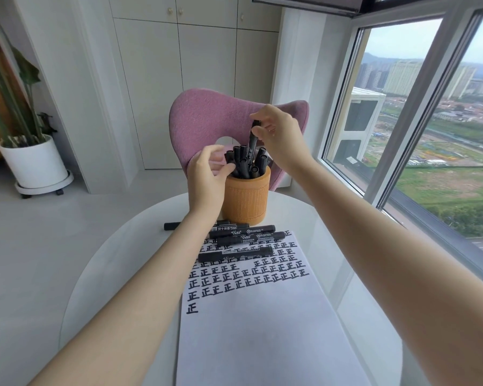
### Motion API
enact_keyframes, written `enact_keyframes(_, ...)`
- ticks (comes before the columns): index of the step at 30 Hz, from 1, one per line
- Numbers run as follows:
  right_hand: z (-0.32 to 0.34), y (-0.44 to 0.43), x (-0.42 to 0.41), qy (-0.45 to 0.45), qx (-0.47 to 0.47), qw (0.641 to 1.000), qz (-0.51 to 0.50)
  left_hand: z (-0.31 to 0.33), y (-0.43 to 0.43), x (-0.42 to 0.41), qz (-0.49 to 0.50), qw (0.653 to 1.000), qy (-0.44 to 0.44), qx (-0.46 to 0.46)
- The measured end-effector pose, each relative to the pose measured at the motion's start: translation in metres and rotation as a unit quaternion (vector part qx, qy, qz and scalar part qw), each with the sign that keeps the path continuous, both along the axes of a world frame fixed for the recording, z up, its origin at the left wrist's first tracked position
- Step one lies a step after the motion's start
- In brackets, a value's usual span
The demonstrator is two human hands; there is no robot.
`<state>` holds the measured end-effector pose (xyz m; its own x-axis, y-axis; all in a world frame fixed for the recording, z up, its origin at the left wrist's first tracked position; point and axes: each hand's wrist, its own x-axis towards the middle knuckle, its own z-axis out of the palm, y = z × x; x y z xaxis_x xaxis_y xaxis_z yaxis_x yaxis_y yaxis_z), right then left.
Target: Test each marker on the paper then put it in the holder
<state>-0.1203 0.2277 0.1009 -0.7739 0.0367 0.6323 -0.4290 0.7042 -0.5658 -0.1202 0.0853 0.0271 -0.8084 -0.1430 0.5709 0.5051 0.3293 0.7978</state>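
Paper (262, 330) lies nearest you on the round white table (109, 274), its far half filled with rows of black test marks. Four or so loose markers (234, 254) lie flat across the paper's far edge, capped, and one more is half hidden behind your left wrist.

Just beyond stands the orange holder (246, 199), packed with upright black markers (241, 160).

Your left hand (207, 176) sits at the holder's left rim, fingers loosely spread against the bundle and gripping nothing.

Your right hand (279, 135) pinches the top end of one marker (252, 142), which is near upright with its lower end down among the others in the holder.

Behind are a pink chair (207, 118), white cabinets (193, 65), a potted plant (37, 162) to the left, and a window (430, 121) to the right.
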Motion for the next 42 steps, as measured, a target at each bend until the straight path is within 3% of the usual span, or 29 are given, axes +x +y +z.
enact_keyframes(9, -0.003, 0.013, -0.003, -0.011, -0.035, 0.999, 0.003, -0.002, -0.006, 0.006, -0.041, 0.998, -0.049, -0.001)
enact_keyframes(13, -0.003, 0.008, -0.001, 0.012, 0.008, 1.0, 0.01, 0.004, -0.004, 0.004, -0.046, 0.996, -0.055, -0.059)
enact_keyframes(17, 0.001, -0.001, -0.004, -0.012, 0.029, 0.999, 0.032, 0.002, -0.004, 0.0, -0.046, 0.995, -0.076, -0.042)
enact_keyframes(27, -0.02, 0.016, -0.004, 0.007, -0.077, 0.997, 0.006, 0.006, -0.004, -0.01, -0.025, 0.99, -0.092, -0.101)
enact_keyframes(31, -0.025, 0.015, -0.003, -0.005, -0.085, 0.996, 0.014, 0.006, 0.002, -0.009, -0.031, 0.993, -0.103, -0.053)
enact_keyframes(42, -0.03, 0.003, -0.011, -0.044, 0.036, 0.998, -0.008, 0.001, 0.0, -0.012, -0.06, 0.994, -0.095, -0.015)
